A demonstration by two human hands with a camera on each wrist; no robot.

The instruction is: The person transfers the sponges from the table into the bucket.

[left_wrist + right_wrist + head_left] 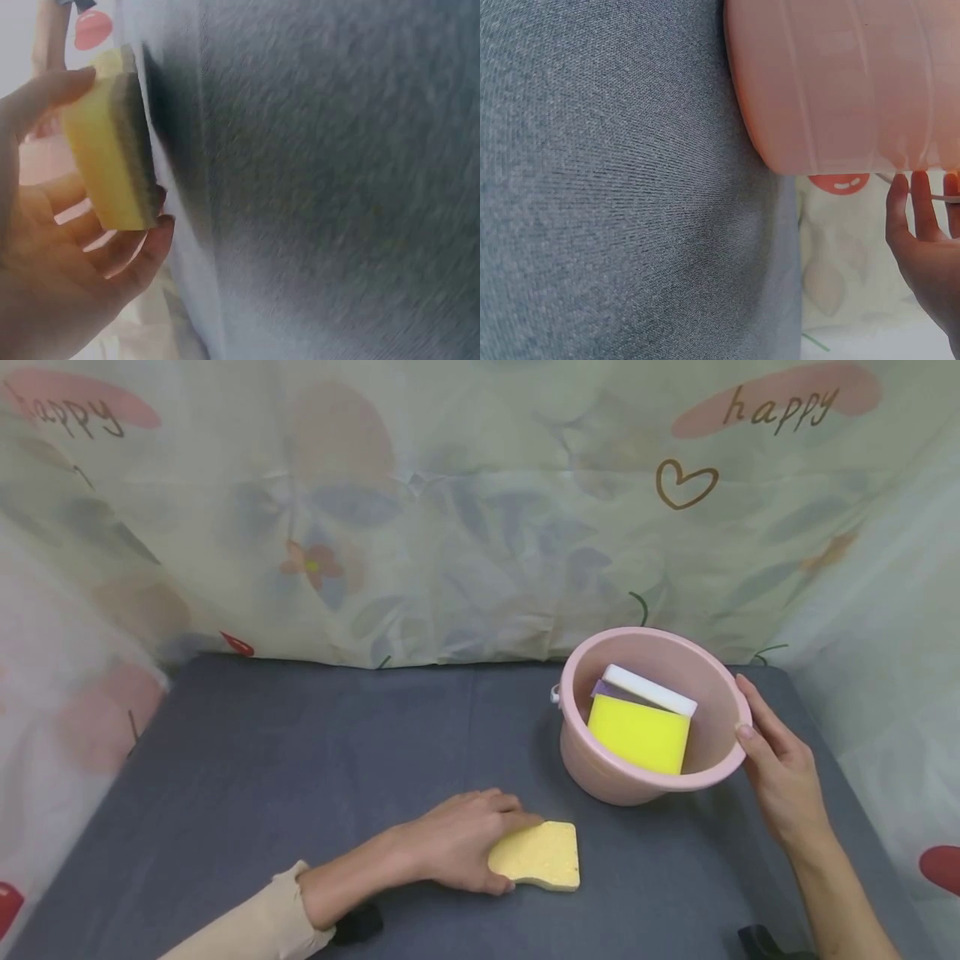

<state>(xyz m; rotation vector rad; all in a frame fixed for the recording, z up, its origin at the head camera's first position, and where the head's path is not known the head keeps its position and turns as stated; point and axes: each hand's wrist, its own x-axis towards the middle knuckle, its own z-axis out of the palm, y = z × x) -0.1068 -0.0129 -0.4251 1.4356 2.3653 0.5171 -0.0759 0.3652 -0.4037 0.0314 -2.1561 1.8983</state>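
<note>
In the head view my left hand [476, 839] grips a pale yellow sponge [543, 857] low over the grey cloth, left of the bucket. The left wrist view shows the sponge [105, 146] with a dark layer on the side facing the cloth, thumb and fingertips at its edges. My right hand [787, 768] holds the pink bucket [607, 777] at the right side of its rim. In the right wrist view, fingertips [900, 184] touch the bucket's outer wall. Inside the bucket lie a bright yellow sponge [637, 733], a white block [648, 690] and something purple [622, 693] between them.
Dark grey cloth [300, 760] covers the table. Patterned curtains [450, 527] hang at the back and both sides, the back one close behind the bucket. A white handle joint [556, 693] juts from the bucket's left side.
</note>
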